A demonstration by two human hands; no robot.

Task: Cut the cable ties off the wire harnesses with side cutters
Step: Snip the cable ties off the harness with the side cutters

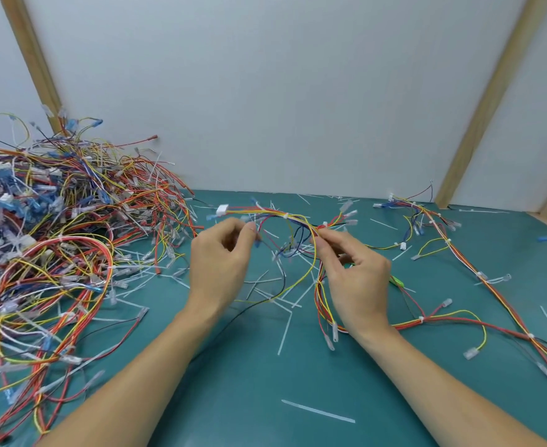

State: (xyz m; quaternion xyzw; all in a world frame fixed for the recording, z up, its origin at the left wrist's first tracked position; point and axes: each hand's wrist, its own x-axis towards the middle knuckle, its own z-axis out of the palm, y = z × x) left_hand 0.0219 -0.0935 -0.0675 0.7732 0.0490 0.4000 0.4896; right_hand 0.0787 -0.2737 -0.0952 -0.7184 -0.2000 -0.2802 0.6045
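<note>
Both hands hold one wire harness above the green tabletop — left hand fingers pinching its wires, right hand fingers curled, pinching the bundle.

text: none legible | labels: none | brands: none | numbers: 0 readable

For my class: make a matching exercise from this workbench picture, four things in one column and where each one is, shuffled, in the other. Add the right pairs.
Things
1. big tangled heap of multicoloured wire harnesses
2. long white cut-off plastic cable tie strip
3. small white plastic connector block
4. bright green tool handle

Places
A. under the right hand
B. left side of the green table
C. near edge, between the forearms
D. beyond the left hand

Pairs: 1-B, 2-C, 3-D, 4-A
</note>
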